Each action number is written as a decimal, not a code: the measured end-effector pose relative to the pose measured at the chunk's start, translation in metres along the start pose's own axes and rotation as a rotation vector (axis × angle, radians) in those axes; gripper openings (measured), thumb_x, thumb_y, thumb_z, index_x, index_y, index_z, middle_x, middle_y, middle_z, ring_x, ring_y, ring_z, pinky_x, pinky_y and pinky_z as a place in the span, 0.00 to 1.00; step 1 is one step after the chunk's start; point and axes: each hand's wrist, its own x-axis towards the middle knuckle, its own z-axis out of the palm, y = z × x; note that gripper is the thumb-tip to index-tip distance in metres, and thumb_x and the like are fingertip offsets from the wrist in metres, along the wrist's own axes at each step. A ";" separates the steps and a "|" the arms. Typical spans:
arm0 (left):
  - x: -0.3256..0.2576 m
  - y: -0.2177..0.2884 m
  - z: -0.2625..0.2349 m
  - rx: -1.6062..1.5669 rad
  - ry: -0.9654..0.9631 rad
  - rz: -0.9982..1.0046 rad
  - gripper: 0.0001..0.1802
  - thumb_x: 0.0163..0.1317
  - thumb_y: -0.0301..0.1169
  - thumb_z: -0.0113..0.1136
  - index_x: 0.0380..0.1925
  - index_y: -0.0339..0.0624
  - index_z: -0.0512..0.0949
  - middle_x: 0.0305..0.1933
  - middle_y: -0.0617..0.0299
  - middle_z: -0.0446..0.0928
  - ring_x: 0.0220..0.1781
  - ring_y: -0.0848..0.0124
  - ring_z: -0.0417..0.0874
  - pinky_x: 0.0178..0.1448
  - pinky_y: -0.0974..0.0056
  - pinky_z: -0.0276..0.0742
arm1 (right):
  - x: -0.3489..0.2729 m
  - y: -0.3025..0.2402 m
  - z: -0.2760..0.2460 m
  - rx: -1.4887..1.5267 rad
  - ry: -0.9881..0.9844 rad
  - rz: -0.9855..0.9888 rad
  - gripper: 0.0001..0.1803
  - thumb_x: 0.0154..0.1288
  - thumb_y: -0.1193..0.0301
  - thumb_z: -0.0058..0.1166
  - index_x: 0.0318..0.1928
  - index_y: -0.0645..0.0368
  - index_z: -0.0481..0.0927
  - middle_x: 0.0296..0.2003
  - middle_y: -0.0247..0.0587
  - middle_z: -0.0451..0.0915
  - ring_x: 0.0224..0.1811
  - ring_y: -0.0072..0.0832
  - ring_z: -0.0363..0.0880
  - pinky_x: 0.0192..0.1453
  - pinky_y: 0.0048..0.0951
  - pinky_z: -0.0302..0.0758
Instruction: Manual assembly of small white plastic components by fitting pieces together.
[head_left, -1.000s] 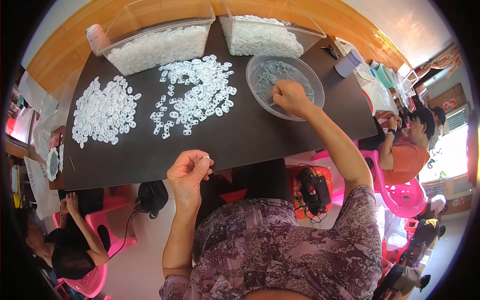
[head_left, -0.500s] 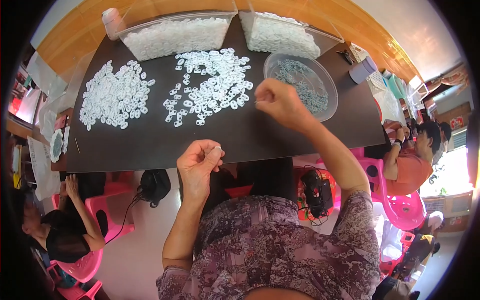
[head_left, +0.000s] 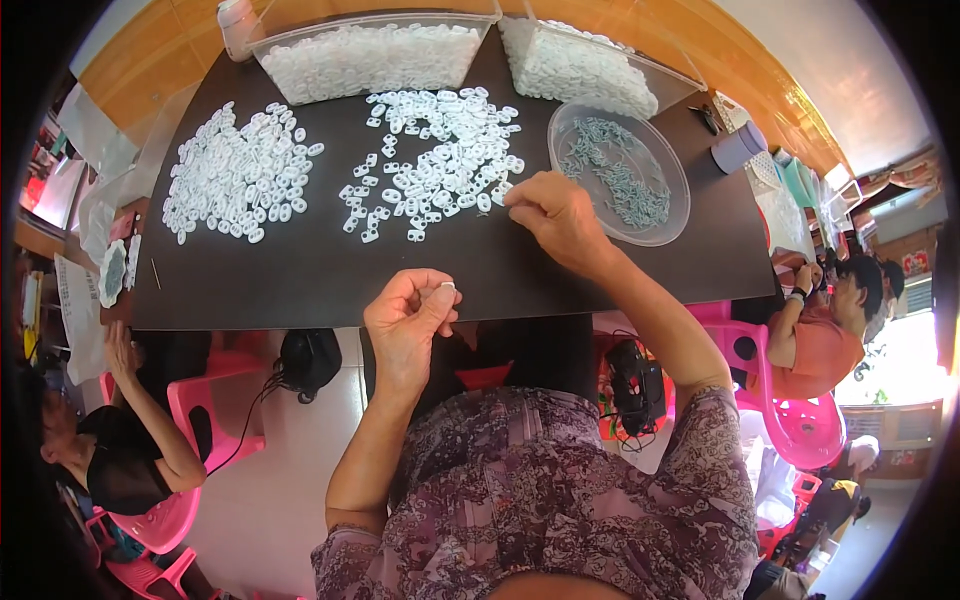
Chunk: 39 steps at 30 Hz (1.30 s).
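White piece (head_left: 448,286), frame centre, is pinched in the left hand (head_left: 402,330); probably light, stiff, best gripped by its edges. Right hand (head_left: 562,222), above right: fingers curled, closure not discernible.

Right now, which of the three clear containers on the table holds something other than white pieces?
The round tub beside the right hand: it holds grey-green pieces, whereas the rectangular left bin and right bin hold white pieces.

Bright daylight here: the window (head_left: 903,345), well right of the right hand (head_left: 558,218), burns out white, while wood panelling (head_left: 745,52) beyond that hand bows, fisheye-bent.
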 end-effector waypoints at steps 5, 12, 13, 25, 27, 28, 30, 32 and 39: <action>-0.001 -0.002 -0.001 0.004 0.002 -0.001 0.05 0.58 0.24 0.59 0.33 0.33 0.77 0.27 0.59 0.78 0.23 0.78 0.75 0.24 0.75 0.70 | 0.002 -0.006 0.019 -0.076 0.010 -0.121 0.07 0.47 0.79 0.59 0.29 0.58 0.78 0.25 0.40 0.74 0.31 0.38 0.73 0.34 0.36 0.69; -0.001 -0.003 -0.003 -0.020 -0.015 -0.003 0.05 0.58 0.24 0.59 0.33 0.33 0.77 0.27 0.59 0.78 0.23 0.78 0.74 0.24 0.75 0.70 | 0.006 -0.005 0.027 -0.272 -0.044 -0.265 0.07 0.45 0.80 0.58 0.25 0.58 0.74 0.24 0.39 0.69 0.31 0.39 0.71 0.32 0.37 0.67; -0.001 -0.002 -0.003 -0.021 -0.014 -0.002 0.05 0.58 0.24 0.59 0.33 0.33 0.77 0.27 0.59 0.78 0.23 0.78 0.74 0.24 0.75 0.70 | 0.007 -0.006 0.027 -0.272 -0.044 -0.266 0.07 0.45 0.80 0.58 0.25 0.58 0.74 0.24 0.39 0.69 0.31 0.39 0.71 0.32 0.37 0.67; 0.017 0.010 -0.004 0.172 -0.002 0.088 0.07 0.58 0.25 0.60 0.35 0.33 0.78 0.27 0.66 0.76 0.24 0.81 0.73 0.25 0.76 0.67 | 0.000 -0.007 0.015 -0.057 0.002 -0.073 0.02 0.52 0.78 0.53 0.26 0.61 0.74 0.23 0.42 0.73 0.30 0.39 0.72 0.33 0.37 0.68; 0.028 0.004 -0.002 0.587 -0.047 0.445 0.07 0.54 0.24 0.63 0.34 0.35 0.79 0.27 0.63 0.78 0.23 0.77 0.74 0.26 0.73 0.68 | -0.003 -0.009 0.011 -0.107 -0.012 -0.021 0.01 0.53 0.77 0.54 0.26 0.61 0.76 0.23 0.42 0.74 0.30 0.40 0.72 0.33 0.37 0.68; 0.035 0.004 0.002 0.590 -0.048 0.448 0.07 0.54 0.24 0.63 0.34 0.35 0.79 0.27 0.63 0.78 0.23 0.77 0.74 0.26 0.73 0.68 | -0.006 -0.008 0.011 -0.106 -0.008 -0.022 0.01 0.53 0.77 0.54 0.26 0.61 0.76 0.23 0.42 0.74 0.30 0.40 0.72 0.33 0.37 0.68; 0.053 0.004 0.013 0.971 -0.092 0.812 0.10 0.47 0.24 0.63 0.32 0.44 0.78 0.21 0.58 0.72 0.23 0.65 0.75 0.26 0.60 0.70 | -0.012 -0.005 0.012 -0.091 0.055 0.022 0.01 0.53 0.77 0.55 0.26 0.61 0.76 0.23 0.42 0.74 0.29 0.39 0.72 0.33 0.36 0.68; 0.067 0.005 0.020 1.124 -0.123 0.793 0.11 0.46 0.24 0.64 0.33 0.45 0.79 0.22 0.57 0.72 0.23 0.63 0.76 0.27 0.60 0.71 | -0.015 -0.005 0.011 -0.079 0.066 0.040 0.01 0.53 0.77 0.55 0.26 0.61 0.77 0.23 0.42 0.74 0.29 0.38 0.72 0.33 0.36 0.68; 0.093 -0.009 0.033 1.448 -0.227 0.788 0.07 0.48 0.27 0.61 0.30 0.47 0.80 0.21 0.58 0.72 0.26 0.60 0.78 0.29 0.58 0.72 | -0.023 -0.005 0.014 0.042 0.114 0.109 0.03 0.50 0.77 0.56 0.26 0.59 0.75 0.24 0.41 0.74 0.30 0.40 0.73 0.33 0.38 0.69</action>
